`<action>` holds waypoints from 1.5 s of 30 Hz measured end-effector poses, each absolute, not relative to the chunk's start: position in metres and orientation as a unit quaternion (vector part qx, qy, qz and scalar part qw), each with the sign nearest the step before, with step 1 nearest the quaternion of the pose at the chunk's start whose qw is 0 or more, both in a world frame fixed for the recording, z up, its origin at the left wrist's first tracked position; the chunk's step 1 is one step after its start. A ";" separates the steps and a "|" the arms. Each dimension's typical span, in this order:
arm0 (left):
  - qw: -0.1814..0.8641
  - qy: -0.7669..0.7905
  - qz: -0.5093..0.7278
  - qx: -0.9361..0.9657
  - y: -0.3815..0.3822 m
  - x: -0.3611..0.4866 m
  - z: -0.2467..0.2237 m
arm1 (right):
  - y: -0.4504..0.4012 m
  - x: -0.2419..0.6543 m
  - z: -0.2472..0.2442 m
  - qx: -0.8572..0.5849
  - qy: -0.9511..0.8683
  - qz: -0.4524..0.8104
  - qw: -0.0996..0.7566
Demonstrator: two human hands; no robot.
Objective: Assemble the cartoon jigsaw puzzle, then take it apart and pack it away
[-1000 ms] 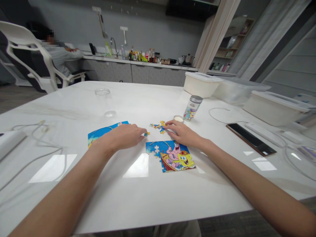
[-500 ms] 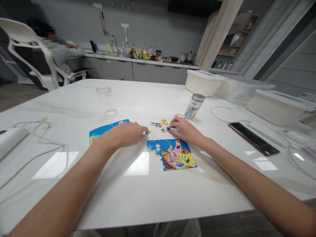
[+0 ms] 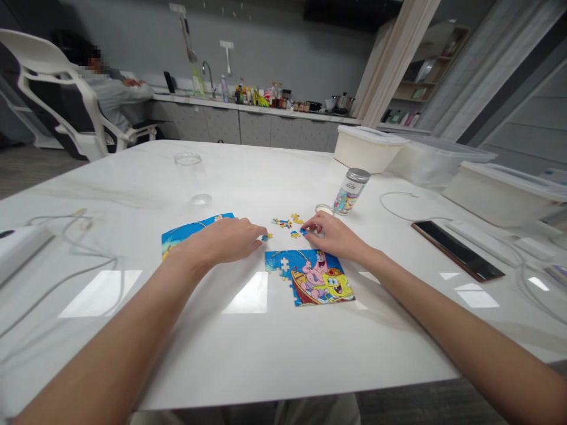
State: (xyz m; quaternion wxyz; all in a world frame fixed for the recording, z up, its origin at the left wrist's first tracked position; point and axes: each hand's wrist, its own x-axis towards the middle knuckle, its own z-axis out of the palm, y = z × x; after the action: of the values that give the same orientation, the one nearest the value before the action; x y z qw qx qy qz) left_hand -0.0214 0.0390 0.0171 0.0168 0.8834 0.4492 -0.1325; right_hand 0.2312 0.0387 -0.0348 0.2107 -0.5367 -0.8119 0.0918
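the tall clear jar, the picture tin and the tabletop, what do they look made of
Clear jar: glass or clear plastic, smooth and see-through; the look leaves it open.

Picture tin: shiny silvery lid, probably metal; the printed body could be metal or card.

Tabletop: hard, glossy white, perhaps stone or glass, with faint veining and sharp light reflections.

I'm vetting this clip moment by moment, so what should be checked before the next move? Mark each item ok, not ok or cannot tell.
1. Left hand has a firm grip on the piece at its fingers: cannot tell.
2. Right hand has a firm grip on the blue piece at its fingers: cannot tell.
3. Puzzle has no gaps: not ok, a hole shows near its upper left.
4. Blue picture fully in view: not ok, the left arm covers part.
5. Can closed: ok, lid on.
6. Phone away from the puzzle: ok.
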 end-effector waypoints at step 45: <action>0.123 0.321 -0.085 0.935 0.029 -0.021 0.031 | 0.006 0.189 -0.018 -0.485 -0.694 0.447 0.287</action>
State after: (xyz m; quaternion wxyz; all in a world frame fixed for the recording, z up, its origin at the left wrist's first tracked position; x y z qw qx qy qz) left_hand -0.0214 0.0295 0.0306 0.1235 0.9351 0.3211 -0.0851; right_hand 0.1894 0.0063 -0.0185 0.2875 -0.4852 -0.6944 0.4469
